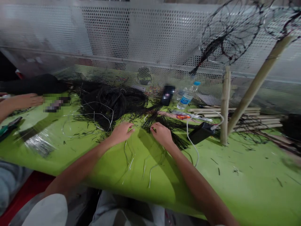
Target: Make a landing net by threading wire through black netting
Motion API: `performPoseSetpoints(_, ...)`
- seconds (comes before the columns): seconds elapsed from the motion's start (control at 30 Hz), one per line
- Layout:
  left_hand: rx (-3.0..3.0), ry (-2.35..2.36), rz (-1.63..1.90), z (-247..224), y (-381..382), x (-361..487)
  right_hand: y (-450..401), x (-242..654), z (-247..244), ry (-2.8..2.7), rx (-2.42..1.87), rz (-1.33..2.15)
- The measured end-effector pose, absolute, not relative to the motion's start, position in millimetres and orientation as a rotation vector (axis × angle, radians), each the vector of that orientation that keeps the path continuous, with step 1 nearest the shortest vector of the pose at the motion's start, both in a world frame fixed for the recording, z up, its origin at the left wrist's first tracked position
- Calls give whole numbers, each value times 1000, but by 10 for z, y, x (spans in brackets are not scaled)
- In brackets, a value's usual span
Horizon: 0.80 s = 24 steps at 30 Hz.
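Observation:
Both of my hands are over the green table (98, 166), a short way apart. My left hand (122, 133) has its thumb and fingertips close together around something too thin to make out. My right hand (161, 134) is curled at the edge of a bundle of black strands (180, 141), and what its fingers hold is hidden. Thin bent wires (130, 160) hang or lie below my left hand, and another bent wire (150, 179) is below my right hand. Behind my left hand is a large heap of black strands (108, 102).
A water bottle (186, 99), a phone (167, 95) and a black power bank (201, 132) with a white cable stand behind and right. Bamboo poles (225, 106) rise at the right. Another person's hand (31, 100) and green-handled pliers (9, 128) are at the left.

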<state>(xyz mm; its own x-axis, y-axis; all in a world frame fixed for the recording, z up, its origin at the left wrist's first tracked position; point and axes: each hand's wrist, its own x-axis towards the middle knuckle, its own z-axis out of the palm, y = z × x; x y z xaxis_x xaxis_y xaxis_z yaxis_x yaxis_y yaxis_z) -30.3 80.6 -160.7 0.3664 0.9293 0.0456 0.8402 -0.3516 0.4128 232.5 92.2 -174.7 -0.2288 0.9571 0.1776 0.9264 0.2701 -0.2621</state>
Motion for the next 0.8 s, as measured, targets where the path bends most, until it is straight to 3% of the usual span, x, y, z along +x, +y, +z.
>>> performPoseSetpoints(0.23, 2197, 1571, 515, -1845, 766, -206, 906, 2282, -1802, -2225, -1684, 209)
performPoseSetpoints(0.43, 1933, 1420, 816, -1781, 773, -234, 817, 2220, -1646, -2089, -1525, 198)
performPoseSetpoints(0.57, 1727, 1165, 1106, -1449, 776, -146, 731, 2225, -1181, -2015, -1307, 165)
performPoseSetpoints(0.8, 1568, 753, 1379, -450, 710, -51, 473, 2291, -95, -1892, -941, -33)
